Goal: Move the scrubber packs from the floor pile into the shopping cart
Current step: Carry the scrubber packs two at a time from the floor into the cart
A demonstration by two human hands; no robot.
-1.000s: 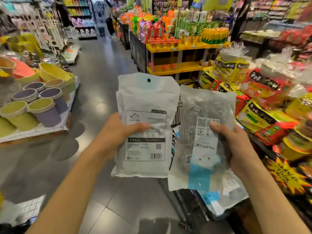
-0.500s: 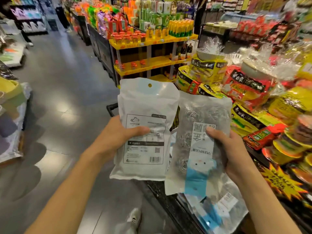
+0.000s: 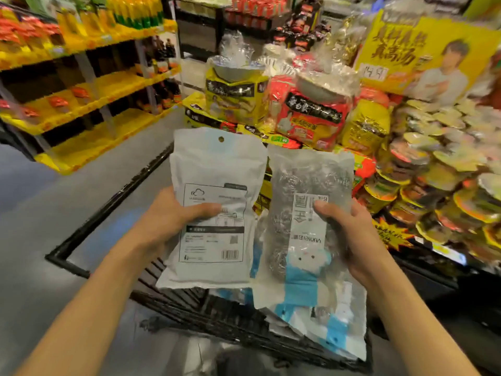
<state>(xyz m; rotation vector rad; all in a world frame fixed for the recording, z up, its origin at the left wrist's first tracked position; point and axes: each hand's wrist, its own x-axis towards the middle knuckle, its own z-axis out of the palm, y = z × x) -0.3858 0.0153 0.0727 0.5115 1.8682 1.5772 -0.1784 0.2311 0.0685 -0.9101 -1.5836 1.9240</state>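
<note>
2 hands (image 3: 165, 221) (image 3: 352, 234) each grasp a scrubber pack (image 3: 217, 207) (image 3: 306, 226) over the cart (image 3: 108, 204), noodle display (image 3: 311, 115) beyond.

We see the left hand (image 3: 165, 221) gripping a white scrubber pack (image 3: 217, 169), back label facing us. The right hand (image 3: 352, 234) grips a clear scrubber pack (image 3: 303, 180), upside down, just beside it. Both hang above the black shopping cart (image 3: 108, 207), where more packs (image 3: 333, 327) lie. Noodle packets (image 3: 311, 118) are stacked beyond.
</note>
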